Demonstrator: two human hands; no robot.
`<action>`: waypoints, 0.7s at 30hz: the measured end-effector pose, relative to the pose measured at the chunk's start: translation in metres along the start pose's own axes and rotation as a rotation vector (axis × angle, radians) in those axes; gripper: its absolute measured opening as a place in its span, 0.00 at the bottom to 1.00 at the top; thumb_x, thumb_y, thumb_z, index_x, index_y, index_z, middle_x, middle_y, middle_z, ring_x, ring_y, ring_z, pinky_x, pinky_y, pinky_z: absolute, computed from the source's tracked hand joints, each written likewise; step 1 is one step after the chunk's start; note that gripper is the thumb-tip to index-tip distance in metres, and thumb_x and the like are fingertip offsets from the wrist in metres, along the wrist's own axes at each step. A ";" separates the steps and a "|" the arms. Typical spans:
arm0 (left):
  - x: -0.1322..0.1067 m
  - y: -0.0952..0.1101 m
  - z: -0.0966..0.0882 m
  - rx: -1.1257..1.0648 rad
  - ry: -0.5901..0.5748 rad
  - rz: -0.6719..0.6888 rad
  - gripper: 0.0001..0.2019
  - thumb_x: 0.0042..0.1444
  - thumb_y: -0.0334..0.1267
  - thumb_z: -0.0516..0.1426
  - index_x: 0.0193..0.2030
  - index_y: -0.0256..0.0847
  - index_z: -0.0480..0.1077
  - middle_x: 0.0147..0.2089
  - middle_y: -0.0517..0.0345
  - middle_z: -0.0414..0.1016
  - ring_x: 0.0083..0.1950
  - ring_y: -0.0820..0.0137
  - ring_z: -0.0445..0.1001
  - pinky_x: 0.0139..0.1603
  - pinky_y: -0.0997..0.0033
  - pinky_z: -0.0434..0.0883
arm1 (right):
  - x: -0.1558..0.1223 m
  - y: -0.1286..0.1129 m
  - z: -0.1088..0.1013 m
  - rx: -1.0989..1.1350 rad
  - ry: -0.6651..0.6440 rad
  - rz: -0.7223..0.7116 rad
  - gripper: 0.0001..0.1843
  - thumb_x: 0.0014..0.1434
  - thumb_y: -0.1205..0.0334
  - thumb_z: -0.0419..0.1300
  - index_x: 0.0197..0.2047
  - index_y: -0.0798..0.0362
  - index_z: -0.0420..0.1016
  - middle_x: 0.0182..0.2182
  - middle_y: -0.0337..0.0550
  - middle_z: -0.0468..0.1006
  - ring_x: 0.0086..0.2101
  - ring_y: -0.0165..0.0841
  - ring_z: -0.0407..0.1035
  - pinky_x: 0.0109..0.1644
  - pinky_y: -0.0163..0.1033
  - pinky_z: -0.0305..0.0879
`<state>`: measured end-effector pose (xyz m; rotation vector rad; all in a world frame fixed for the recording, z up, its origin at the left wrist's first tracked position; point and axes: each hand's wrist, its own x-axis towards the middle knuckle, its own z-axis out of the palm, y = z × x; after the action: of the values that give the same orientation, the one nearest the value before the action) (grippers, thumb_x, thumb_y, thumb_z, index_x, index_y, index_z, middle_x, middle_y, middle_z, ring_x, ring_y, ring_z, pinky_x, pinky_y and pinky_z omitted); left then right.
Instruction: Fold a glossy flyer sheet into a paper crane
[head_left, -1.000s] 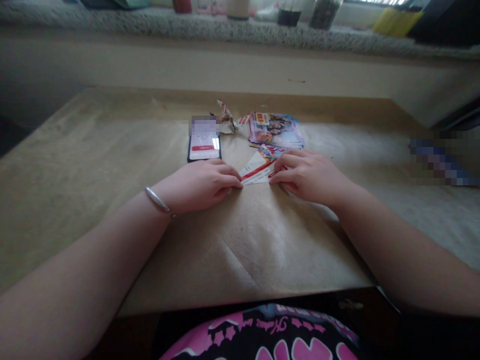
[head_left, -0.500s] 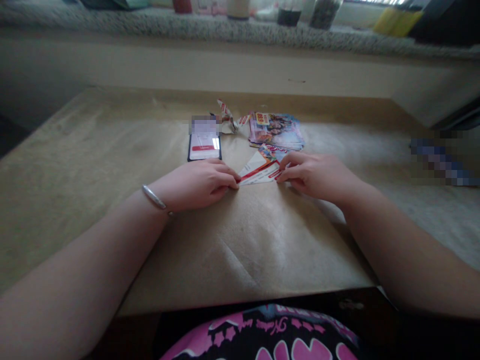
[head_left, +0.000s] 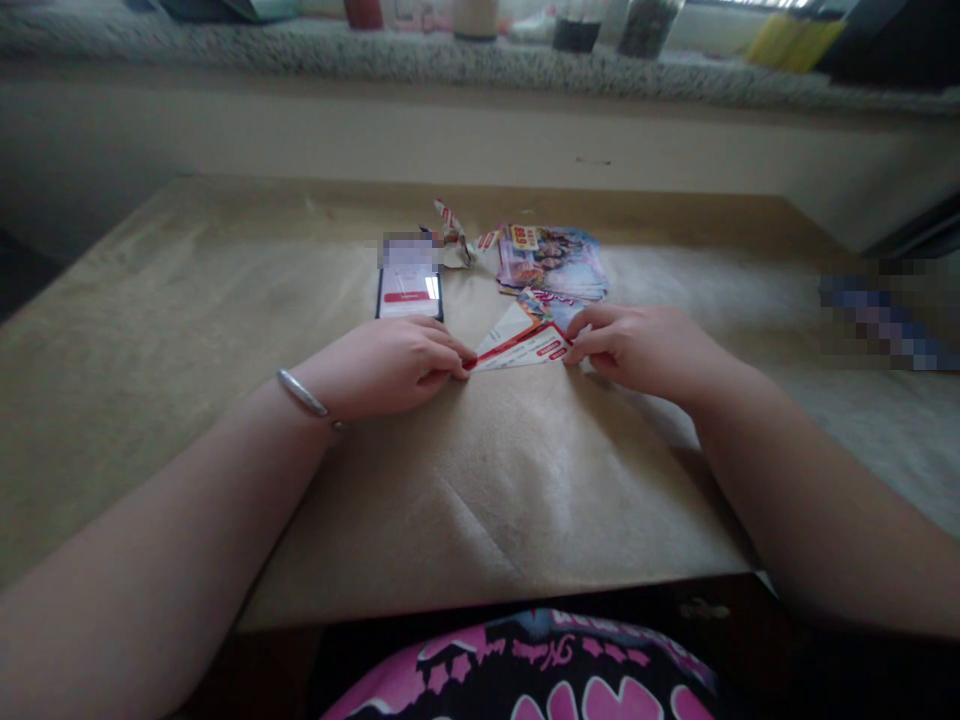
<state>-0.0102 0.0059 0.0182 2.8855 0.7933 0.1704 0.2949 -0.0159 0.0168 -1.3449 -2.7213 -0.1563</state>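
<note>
Pinching opposite corners of folded paper [head_left: 517,350], with left hand [head_left: 401,365] and right hand [head_left: 649,345], well back from tabletop [head_left: 480,490] near edge, facing jar [head_left: 648,28] with blurred contents.

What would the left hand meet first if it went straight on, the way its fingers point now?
The folded paper, whose left corner the left hand is touching; beyond it, apparently, the right hand, though depth is unclear.

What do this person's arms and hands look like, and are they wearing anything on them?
Both forearms are bare, with no sleeves showing. The left hand has no glove, and a shiny, silvery, curved bracelet sits around that wrist. The right hand has no glove either, and no bracelet shows there.
</note>
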 end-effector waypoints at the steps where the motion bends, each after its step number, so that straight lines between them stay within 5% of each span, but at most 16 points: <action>1: 0.000 0.000 0.000 0.000 -0.002 -0.002 0.16 0.59 0.29 0.51 0.44 0.45 0.78 0.52 0.62 0.79 0.53 0.68 0.75 0.57 0.68 0.70 | 0.000 0.001 0.000 0.007 0.002 0.005 0.17 0.55 0.70 0.56 0.37 0.42 0.83 0.45 0.37 0.81 0.34 0.32 0.74 0.29 0.37 0.59; 21: -0.001 0.003 -0.008 0.037 -0.074 -0.059 0.16 0.60 0.31 0.51 0.43 0.46 0.79 0.52 0.67 0.79 0.53 0.68 0.75 0.58 0.67 0.69 | -0.001 0.018 0.001 0.072 -0.046 -0.059 0.16 0.56 0.70 0.54 0.35 0.47 0.83 0.43 0.38 0.83 0.40 0.36 0.77 0.39 0.38 0.69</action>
<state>-0.0105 0.0034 0.0262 2.8800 0.8752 0.0425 0.3100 -0.0056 0.0168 -1.2652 -2.7770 -0.0317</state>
